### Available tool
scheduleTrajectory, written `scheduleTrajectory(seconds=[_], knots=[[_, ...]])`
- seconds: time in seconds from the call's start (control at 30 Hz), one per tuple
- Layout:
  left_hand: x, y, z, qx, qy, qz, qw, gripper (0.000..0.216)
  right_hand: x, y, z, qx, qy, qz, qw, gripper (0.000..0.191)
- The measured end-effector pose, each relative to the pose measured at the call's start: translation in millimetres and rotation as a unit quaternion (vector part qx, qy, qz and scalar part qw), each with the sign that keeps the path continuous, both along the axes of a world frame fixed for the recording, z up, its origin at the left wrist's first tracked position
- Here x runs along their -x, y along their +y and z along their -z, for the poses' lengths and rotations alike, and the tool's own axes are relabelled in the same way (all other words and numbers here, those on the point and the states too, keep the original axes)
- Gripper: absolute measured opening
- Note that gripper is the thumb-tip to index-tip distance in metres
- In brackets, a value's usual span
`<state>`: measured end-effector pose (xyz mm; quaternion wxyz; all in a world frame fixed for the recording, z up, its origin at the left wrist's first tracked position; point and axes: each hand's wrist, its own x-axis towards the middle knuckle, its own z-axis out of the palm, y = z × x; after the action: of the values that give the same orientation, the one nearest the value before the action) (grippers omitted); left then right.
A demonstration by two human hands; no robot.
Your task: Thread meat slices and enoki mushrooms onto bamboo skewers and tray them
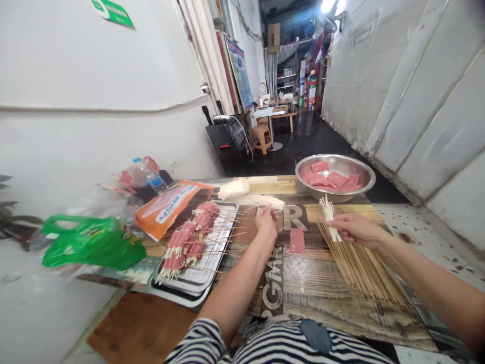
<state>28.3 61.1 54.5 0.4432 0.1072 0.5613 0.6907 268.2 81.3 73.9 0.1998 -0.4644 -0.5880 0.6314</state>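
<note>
My right hand (350,227) pinches a small bunch of enoki mushrooms (326,206), caps upward, above a spread of bamboo skewers (359,268). Bent fingers of my left hand (267,221) close on the near side of a larger enoki clump (261,200) lying on the table; the fingertips are partly hidden. Between my hands a single flat slice of pink meat (297,240) lies on the wood-patterned table top (310,288). To the left, finished skewers of meat-wrapped enoki (184,242) are stacked on a metal tray (222,253).
A steel bowl (335,194) of meat slices stands at the far right table edge. Another enoki clump (234,189) lies at the back. On the left are an orange-and-white package (172,207), a green plastic bag (93,242) and a water bottle (153,178).
</note>
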Motion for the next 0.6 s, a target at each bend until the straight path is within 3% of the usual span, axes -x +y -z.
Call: scheduleTrajectory(seconds=[0.1,0.17,0.23,0.27,0.3,0.37,0.4,0.43,0.5,0.6], knots=[[-3.5,6.6,4.2,0.032,0.024,0.055,0.998,0.010,8.2,-4.7,-11.5,-0.035,-0.029,-0.034,0.998,0.060],[-7.1,-4.1,4.7,0.034,0.056,0.070,0.995,0.004,16.0,-5.0,-15.8,-0.081,-0.073,-0.060,0.992,0.055],[-10.3,-22.3,3.3,-0.007,0.159,0.085,0.984,0.009,25.5,-4.6,-19.5,-0.163,-0.148,-0.093,0.971,0.047],[-11.7,-31.9,1.8,-0.062,0.286,0.117,0.949,0.014,31.0,-4.9,-21.7,-0.215,-0.195,-0.112,0.950,0.043],[-12.9,-40.6,-0.1,-0.117,0.411,0.172,0.888,0.017,36.8,-6.1,-24.2,-0.269,-0.245,-0.133,0.922,0.038],[-15.0,-53.1,-5.2,-0.186,0.617,0.265,0.717,0.022,49.0,-11.3,-30.3,-0.365,-0.331,-0.172,0.853,0.029],[-15.9,-56.7,-8.2,-0.188,0.680,0.297,0.643,0.021,54.8,-15.2,-33.5,-0.403,-0.361,-0.189,0.820,0.024],[-16.7,-58.8,-11.2,-0.175,0.721,0.318,0.591,0.020,60.1,-19.6,-36.8,-0.434,-0.381,-0.204,0.791,0.020],[-17.6,-59.8,-17.4,-0.132,0.747,0.352,0.548,0.021,68.4,-28.4,-42.2,-0.473,-0.402,-0.233,0.749,0.018],[-16.4,-59.1,-25.5,-0.083,0.703,0.416,0.571,0.030,74.0,-37.2,-46.2,-0.502,-0.436,-0.244,0.706,0.019]])
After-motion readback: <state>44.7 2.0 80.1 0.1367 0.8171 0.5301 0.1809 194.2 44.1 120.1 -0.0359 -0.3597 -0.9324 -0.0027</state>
